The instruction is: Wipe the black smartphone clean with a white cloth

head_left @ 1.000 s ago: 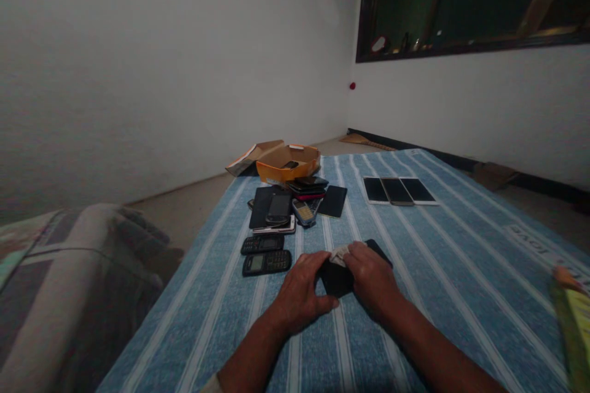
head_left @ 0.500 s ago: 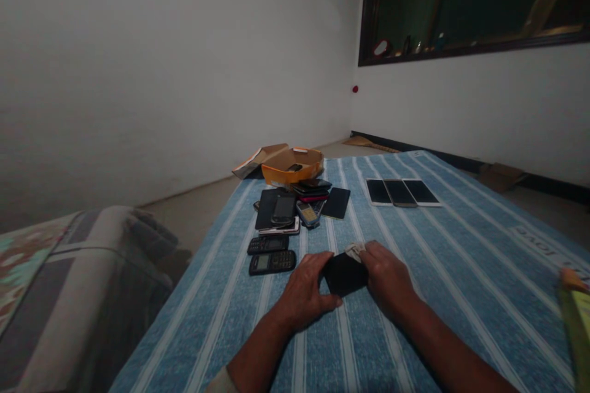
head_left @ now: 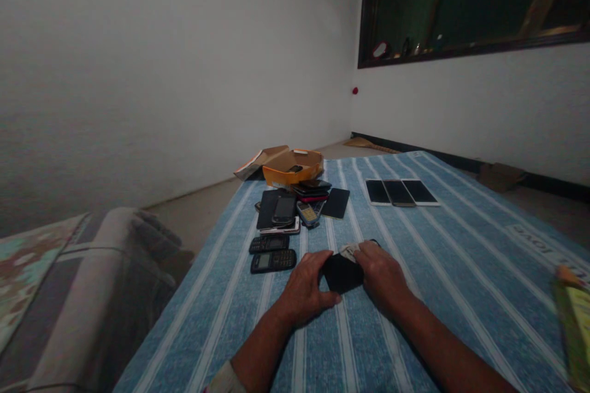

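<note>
Phone mid-rub, by the look of things: one black phone (head_left: 342,273) on the striped cloth (head_left: 461,295), right between both hands. Left hand (head_left: 306,291) in a wide C around the left end, fingers at the far edge, thumb at the near corner. Right hand (head_left: 382,270) bunched up narrow, pinching a crumpled pale rag (head_left: 349,252) against the far right part. Can't make out those right fingertips properly.

Progress? Probably partway through this one, judging by the rag on it. Three slim phones (head_left: 399,192) side by side, well off to the right, neat enough to pass for a finished row, but no way to be sure. Plenty apparently left on the other side: two keypad phones (head_left: 273,261) one behind the other, a messy pile (head_left: 283,209) just past them, then an orange box (head_left: 282,178) with something small and dark inside.

Texture-wise: dark glass with pale frames on the trio, chunky rounded bodies on the keypad pair, stiff cardboard on the box. Woven-looking blue with white stripes underneath. Rag thin, limp, wrinkled. Black phone flat-faced, barely any shine.
</note>
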Motion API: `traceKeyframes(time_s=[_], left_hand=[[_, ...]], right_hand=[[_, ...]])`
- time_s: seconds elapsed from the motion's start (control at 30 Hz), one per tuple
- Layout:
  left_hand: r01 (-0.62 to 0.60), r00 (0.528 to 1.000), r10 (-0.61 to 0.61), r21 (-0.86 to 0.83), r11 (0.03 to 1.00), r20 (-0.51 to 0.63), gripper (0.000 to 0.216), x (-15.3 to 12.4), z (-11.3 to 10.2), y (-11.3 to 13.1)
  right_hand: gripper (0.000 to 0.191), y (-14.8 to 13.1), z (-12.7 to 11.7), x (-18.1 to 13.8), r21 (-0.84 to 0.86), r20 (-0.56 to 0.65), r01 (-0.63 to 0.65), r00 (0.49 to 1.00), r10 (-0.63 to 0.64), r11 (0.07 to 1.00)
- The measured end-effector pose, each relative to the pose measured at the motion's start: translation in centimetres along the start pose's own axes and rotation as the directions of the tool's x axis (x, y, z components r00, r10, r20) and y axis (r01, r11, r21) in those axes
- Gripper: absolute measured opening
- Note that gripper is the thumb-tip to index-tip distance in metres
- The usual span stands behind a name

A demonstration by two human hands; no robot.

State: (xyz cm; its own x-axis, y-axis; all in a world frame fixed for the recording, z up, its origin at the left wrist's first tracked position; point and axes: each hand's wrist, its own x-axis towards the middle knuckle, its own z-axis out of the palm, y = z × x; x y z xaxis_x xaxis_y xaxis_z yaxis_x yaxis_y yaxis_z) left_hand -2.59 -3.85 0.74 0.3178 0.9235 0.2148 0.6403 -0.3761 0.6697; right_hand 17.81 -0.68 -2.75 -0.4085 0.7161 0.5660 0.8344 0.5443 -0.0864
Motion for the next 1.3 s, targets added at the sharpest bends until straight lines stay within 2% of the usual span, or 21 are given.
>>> traceKeyframes(time_s=[0.07, 0.2, 0.3, 0.37, 0.5, 0.57, 0.7, 0.9, 1.03, 1.2, 1.3], left_hand=[[-0.006, 1.000, 0.006, 0.003, 1.000, 0.002, 0.074, 0.0, 0.0, 0.0], [-0.008, 1.000, 0.008, 0.012, 1.000, -0.005, 0.073, 0.0, 0.1, 0.0], [0.007, 1.000, -0.007, 0.009, 1.000, 0.006, 0.072, 0.1, 0.0, 0.1], [0.002, 1.000, -0.002, 0.006, 1.000, 0.016, 0.071, 0.1, 0.0, 0.2], [0.010, 1.000, -0.011, 0.011, 1.000, 0.019, 0.074, 0.2, -0.2, 0.3], [0.024, 1.000, -0.024, 0.016, 1.000, 0.016, 0.073, 0.2, -0.2, 0.3], [0.025, 1.000, -0.025, -0.008, 1.000, 0.003, 0.077, 0.0, 0.0, 0.0], [0.031, 0.999, -0.033, -0.028, 0.999, -0.043, 0.094, -0.2, 0.7, -1.0], [-0.001, 0.998, 0.000, -0.014, 1.000, -0.060, 0.089, -0.1, 0.6, -1.1], [-0.055, 0.996, 0.055, -0.011, 0.998, -0.067, 0.083, 0.0, 0.4, -1.0], [-0.068, 0.994, 0.069, 0.007, 0.998, -0.080, 0.080, 0.0, 0.6, -1.3]], right_hand=[[0.030, -0.2, 0.0, -0.2, -0.003, -0.009, -0.002, 1.000, 0.002, 1.000], [0.028, -1.5, 0.6, -0.5, 0.050, -0.069, 0.104, 0.993, -0.101, 0.993], [0.028, -1.8, 0.5, -0.1, 0.077, -0.058, 0.141, 0.989, -0.137, 0.987], [0.027, -1.5, 0.0, 0.4, 0.065, -0.025, 0.110, 0.994, -0.109, 0.992], [0.023, -0.2, -0.8, 1.0, 0.031, 0.062, -0.032, 0.998, 0.030, 0.999], [0.023, 0.1, -0.7, 0.9, 0.027, 0.059, -0.042, 0.997, 0.040, 0.999], [0.025, -1.0, 0.5, 0.4, 0.066, -0.033, 0.082, 0.996, -0.080, 0.994], [0.019, -3.5, 1.2, 0.5, 0.132, -0.023, 0.201, 0.980, -0.200, 0.971], [0.017, -4.6, 1.1, 1.0, 0.152, -0.070, 0.263, 0.964, -0.255, 0.953], [0.032, -5.6, 0.7, 2.0, 0.259, -0.056, 0.269, 0.963, -0.264, 0.928], [0.031, -5.8, 0.6, 2.3, 0.275, -0.023, 0.242, 0.969, -0.245, 0.931]])
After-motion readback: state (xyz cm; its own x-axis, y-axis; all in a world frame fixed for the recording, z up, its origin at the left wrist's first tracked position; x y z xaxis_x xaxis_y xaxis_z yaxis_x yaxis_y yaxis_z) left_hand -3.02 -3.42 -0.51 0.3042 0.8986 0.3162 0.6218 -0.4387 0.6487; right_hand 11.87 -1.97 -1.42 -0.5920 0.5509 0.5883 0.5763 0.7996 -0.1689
